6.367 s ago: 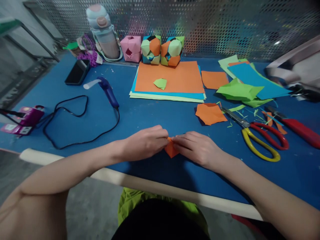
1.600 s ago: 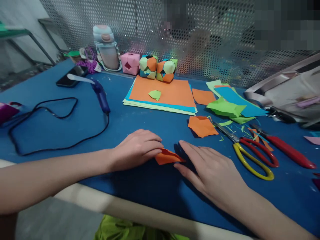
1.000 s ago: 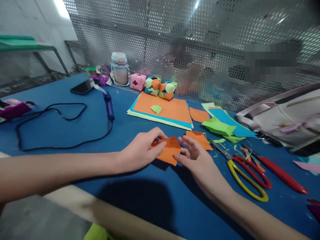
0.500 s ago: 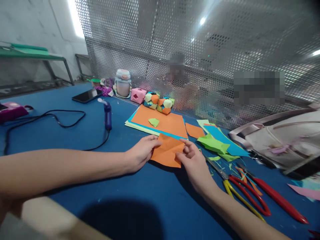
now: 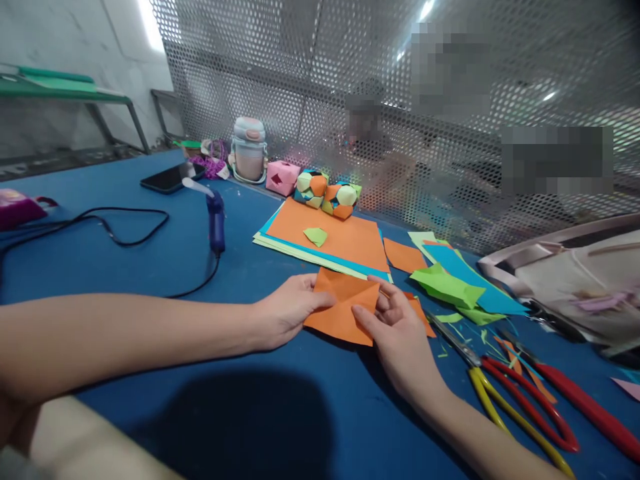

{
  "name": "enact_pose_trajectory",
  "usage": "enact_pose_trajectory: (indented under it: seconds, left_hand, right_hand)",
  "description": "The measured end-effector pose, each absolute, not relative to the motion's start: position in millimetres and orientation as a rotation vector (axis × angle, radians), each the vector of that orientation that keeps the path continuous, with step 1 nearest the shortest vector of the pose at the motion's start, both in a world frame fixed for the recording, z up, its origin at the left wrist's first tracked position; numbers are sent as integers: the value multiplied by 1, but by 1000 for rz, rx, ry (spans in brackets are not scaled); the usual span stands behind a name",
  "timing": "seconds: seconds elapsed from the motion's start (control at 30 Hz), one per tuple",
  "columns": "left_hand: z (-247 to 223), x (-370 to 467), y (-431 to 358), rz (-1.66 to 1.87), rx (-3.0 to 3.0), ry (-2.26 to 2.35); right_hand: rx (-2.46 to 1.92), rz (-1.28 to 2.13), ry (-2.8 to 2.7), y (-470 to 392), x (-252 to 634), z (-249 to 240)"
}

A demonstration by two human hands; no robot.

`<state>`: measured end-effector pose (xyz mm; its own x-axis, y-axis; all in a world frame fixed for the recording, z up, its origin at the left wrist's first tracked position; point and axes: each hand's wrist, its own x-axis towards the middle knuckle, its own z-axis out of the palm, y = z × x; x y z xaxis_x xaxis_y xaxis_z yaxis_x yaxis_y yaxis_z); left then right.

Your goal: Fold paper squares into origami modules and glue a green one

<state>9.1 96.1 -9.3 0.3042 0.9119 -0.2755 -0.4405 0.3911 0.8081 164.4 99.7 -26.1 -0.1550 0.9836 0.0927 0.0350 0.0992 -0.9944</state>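
My left hand [image 5: 290, 308] pinches the left side of a creased orange paper square [image 5: 345, 303], its thumb on top. At the right side, my right hand [image 5: 395, 323] grips the same square with the thumb pressed on its face and the fingers behind. The square is lifted over the blue table [image 5: 230, 407], in front of a stack of coloured sheets with an orange one [image 5: 325, 230] on top. A small green folded piece [image 5: 316, 236] lies on that stack. Another orange piece [image 5: 421, 315] shows partly behind my right hand.
Red-and-yellow scissors [image 5: 500, 387], a red-handled tool [image 5: 590, 403] and paper scraps lie right. Behind are paper balls [image 5: 311, 189], a pink paper cube [image 5: 283, 177], a bottle [image 5: 249, 150] and a phone [image 5: 173, 178]. Left stands a blue corded tool [image 5: 216, 223]; a bag [image 5: 575, 273] sits right.
The view has shifted, so most table items sit farther right. Both hands still hold the orange square; my left thumb reaches farther over it. An orange piece behind my right hand now shows.
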Motion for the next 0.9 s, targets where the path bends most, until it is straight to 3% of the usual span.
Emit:
enact_pose_trajectory:
  seconds: [0.5, 0.9]
  left_hand:
    - [-7, 7, 89, 1070, 604, 814]
    - [-12, 8, 88, 1063, 788, 759]
  right_hand:
    - [-1094, 957, -1746, 95, 175, -32]
    - [-1152, 1186, -1573, 91, 172, -29]
